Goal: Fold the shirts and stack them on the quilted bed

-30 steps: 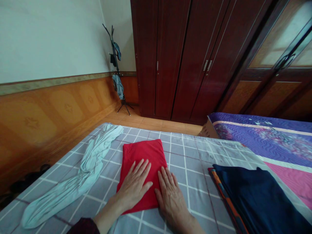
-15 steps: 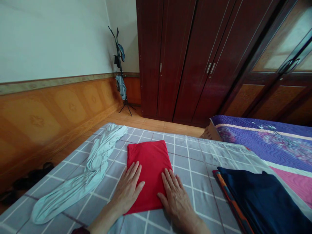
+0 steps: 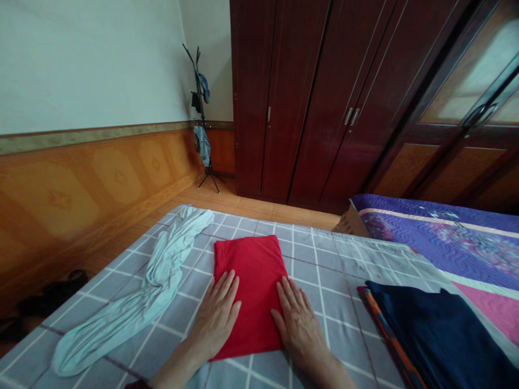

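A red cloth (image 3: 253, 286), folded into a rough rectangle, lies flat on the grey checked bedsheet (image 3: 324, 302). On its left edge rests my left hand (image 3: 217, 313), palm down with fingers stretched out. My right hand (image 3: 298, 319) lies flat along the cloth's right edge, fingers extended and the thumb over the red fabric. Neither hand grips anything. Left of the red cloth, a pale mint garment (image 3: 162, 275) is stretched out in a long crumpled strip.
Folded dark navy clothing (image 3: 433, 324) lies at the right, with an orange-patterned piece (image 3: 383, 319) under it. Beyond is a purple floral bedspread (image 3: 441, 227). A dark red wardrobe (image 3: 300, 108) and a coat stand (image 3: 200, 102) stand behind. Dark objects (image 3: 52, 297) sit on the floor at left.
My right hand has shifted slightly right, towards the edge of the red cloth. My left hand stays almost in place. The view has moved a little.
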### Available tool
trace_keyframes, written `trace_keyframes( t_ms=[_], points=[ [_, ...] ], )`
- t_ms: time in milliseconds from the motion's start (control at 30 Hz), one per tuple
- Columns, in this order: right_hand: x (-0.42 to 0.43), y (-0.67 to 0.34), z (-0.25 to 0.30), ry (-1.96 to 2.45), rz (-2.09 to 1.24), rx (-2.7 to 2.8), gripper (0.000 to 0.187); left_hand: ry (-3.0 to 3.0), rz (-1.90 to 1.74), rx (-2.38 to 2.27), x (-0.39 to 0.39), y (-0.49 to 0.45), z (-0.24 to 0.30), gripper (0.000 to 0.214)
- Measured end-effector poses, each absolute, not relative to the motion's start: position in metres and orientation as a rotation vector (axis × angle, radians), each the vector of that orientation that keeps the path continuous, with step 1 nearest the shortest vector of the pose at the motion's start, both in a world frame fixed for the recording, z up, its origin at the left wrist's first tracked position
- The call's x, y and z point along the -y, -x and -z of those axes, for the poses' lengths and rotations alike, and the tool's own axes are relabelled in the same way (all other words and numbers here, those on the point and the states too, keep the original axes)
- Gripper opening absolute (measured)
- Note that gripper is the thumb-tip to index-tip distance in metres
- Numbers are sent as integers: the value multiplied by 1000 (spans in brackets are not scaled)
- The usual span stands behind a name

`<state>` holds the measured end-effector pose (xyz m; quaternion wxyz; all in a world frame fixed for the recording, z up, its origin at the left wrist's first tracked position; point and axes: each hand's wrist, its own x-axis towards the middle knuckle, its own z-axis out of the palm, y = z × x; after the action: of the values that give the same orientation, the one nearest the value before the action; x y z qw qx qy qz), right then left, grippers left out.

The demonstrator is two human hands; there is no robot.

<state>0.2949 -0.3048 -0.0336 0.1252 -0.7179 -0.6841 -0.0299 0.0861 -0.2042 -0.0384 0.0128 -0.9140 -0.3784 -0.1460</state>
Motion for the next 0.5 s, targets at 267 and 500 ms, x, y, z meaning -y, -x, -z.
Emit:
trace_keyframes(
  t_ms=[267,500],
  points=[
    [291,-284,27,1944,53,2128,53,2855,502,1167,202,-86,41,51],
    [252,-298,22,1861,20,2223,59,2865,486,1181,203,-86,42,51]
  ],
)
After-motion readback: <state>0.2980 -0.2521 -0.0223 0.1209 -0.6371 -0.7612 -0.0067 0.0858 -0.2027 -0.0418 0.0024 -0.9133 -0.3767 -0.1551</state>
